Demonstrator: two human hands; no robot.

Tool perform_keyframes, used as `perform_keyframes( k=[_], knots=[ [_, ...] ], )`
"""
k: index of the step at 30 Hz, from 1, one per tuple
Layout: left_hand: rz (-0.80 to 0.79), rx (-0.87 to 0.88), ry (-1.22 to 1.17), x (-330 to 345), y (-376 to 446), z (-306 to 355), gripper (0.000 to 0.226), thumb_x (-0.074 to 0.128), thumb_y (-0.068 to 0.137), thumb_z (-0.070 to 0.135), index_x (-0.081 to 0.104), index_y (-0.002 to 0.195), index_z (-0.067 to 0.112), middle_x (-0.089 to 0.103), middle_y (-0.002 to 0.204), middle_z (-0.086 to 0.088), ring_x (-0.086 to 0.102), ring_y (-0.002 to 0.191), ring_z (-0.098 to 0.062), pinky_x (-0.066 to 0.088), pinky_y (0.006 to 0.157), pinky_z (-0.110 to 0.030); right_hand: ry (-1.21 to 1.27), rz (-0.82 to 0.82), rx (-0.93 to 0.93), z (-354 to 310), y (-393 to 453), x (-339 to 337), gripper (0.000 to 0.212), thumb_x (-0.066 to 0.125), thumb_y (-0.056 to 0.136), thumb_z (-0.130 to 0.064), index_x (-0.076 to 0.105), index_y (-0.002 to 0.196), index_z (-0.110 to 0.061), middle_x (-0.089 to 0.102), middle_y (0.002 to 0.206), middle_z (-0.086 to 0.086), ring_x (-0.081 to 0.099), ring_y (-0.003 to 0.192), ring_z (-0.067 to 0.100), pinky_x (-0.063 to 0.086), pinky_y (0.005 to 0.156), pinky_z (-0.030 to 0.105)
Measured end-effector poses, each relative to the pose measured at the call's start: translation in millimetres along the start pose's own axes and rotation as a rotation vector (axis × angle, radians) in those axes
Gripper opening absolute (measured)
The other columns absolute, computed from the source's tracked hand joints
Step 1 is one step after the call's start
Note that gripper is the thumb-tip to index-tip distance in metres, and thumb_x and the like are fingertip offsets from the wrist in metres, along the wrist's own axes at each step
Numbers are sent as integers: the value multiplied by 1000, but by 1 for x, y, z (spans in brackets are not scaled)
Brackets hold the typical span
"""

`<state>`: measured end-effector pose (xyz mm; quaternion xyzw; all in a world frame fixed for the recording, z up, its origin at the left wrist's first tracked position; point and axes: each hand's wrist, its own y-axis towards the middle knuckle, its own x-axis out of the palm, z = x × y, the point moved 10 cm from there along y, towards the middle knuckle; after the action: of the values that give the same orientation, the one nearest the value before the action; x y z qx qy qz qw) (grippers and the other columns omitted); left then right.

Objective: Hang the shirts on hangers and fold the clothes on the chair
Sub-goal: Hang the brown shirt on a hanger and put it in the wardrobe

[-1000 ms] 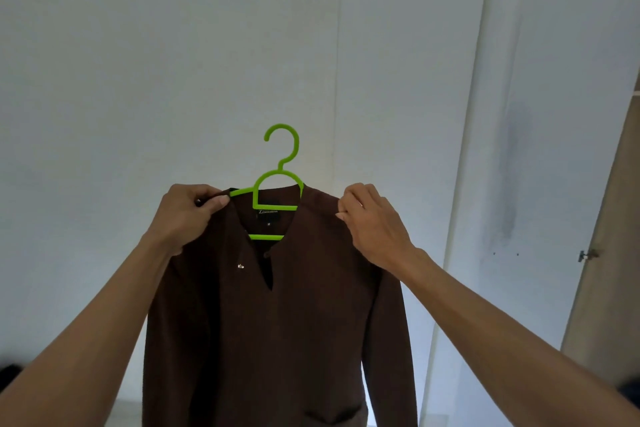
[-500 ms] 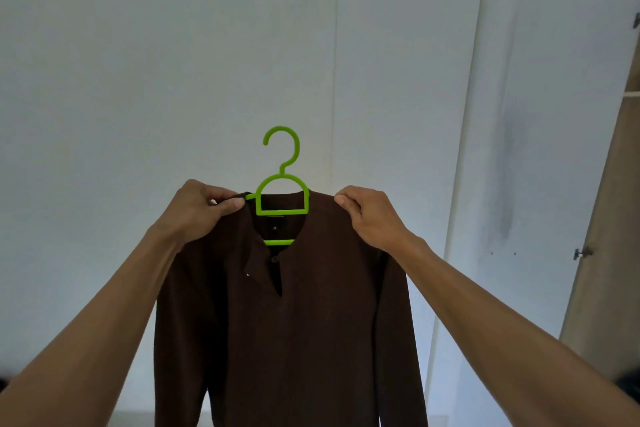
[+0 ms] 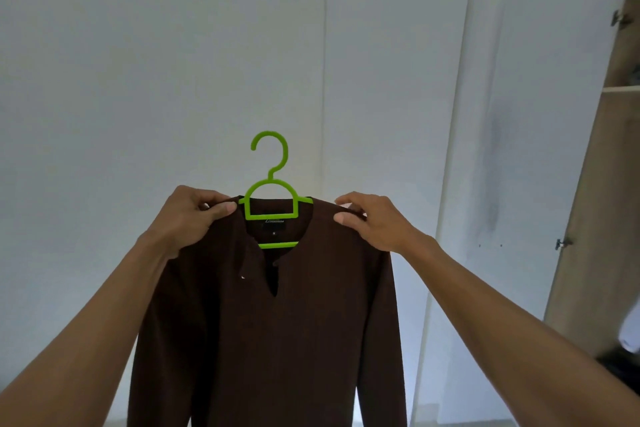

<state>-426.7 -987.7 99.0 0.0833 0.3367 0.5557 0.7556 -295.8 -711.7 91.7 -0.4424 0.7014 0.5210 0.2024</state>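
Observation:
A dark brown long-sleeved shirt hangs on a bright green plastic hanger, held up in front of a white wall. My left hand pinches the shirt's left shoulder beside the collar. At the other shoulder, my right hand grips the fabric, thumb in front and fingers over the top. The hanger's hook stands free above the collar, touching nothing. Both sleeves hang straight down. The shirt's hem is below the frame.
A white wall fills the background, with a corner edge to the right. A wooden wardrobe door with a small latch stands open at the far right, a shelf visible above it. Dark and white clothes lie low right.
Both hands have raised the shirt slightly and levelled it on the hanger. The collar now sits squarely over the hanger. The view has shifted a little to the right, showing more wardrobe.

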Motion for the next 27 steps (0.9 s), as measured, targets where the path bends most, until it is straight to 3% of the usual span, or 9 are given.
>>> perform_keyframes(
  k=[4, 8, 13, 18, 24, 27],
  knots=[
    [-56, 31, -25, 13, 7, 1, 10, 71, 91, 18, 80, 95, 19, 76, 77, -3, 74, 75, -21, 59, 76, -32, -25, 9, -10, -13, 12, 5, 27, 53, 103, -36, 69, 107, -15, 69, 97, -2, 61, 90, 14, 47, 78, 28],
    [-145, 81, -44, 28, 14, -4, 15, 66, 94, 15, 78, 103, 16, 78, 86, -4, 74, 83, -19, 58, 81, -33, -81, 105, 73, -1, 12, -8, 27, 49, 102, -47, 68, 103, -28, 67, 96, -12, 61, 93, 12, 49, 80, 37],
    [-319, 160, 158, 83, 37, -7, 13, 60, 98, 20, 71, 93, 21, 73, 88, 0, 70, 85, -22, 55, 77, -36, -138, 182, 197, 42, -14, -43, 26, 51, 100, -48, 68, 100, -28, 66, 92, -15, 61, 89, 10, 50, 77, 35],
    [-309, 272, 178, 170, 45, 21, 12, 57, 100, 20, 68, 95, 18, 68, 89, 0, 63, 85, -18, 47, 73, -34, -214, 75, 289, 87, -55, -77, 24, 59, 97, -47, 65, 88, -26, 61, 77, -10, 56, 73, 5, 40, 65, 24],
    [-327, 444, 129, 301, 52, 95, 15, 58, 99, 23, 70, 92, 16, 69, 84, 1, 61, 79, -18, 39, 66, -27, -236, 191, 429, 166, -121, -153, 19, 62, 96, -42, 66, 85, -27, 60, 70, -10, 54, 64, 1, 35, 57, 14],
    [-356, 479, 146, 378, 55, 129, 14, 57, 98, 15, 70, 97, 9, 69, 90, -5, 59, 84, -22, 38, 74, -30, -243, 175, 502, 214, -149, -188, 21, 65, 93, -48, 70, 88, -28, 57, 64, -10, 51, 57, 2, 34, 54, 13]
  ],
)
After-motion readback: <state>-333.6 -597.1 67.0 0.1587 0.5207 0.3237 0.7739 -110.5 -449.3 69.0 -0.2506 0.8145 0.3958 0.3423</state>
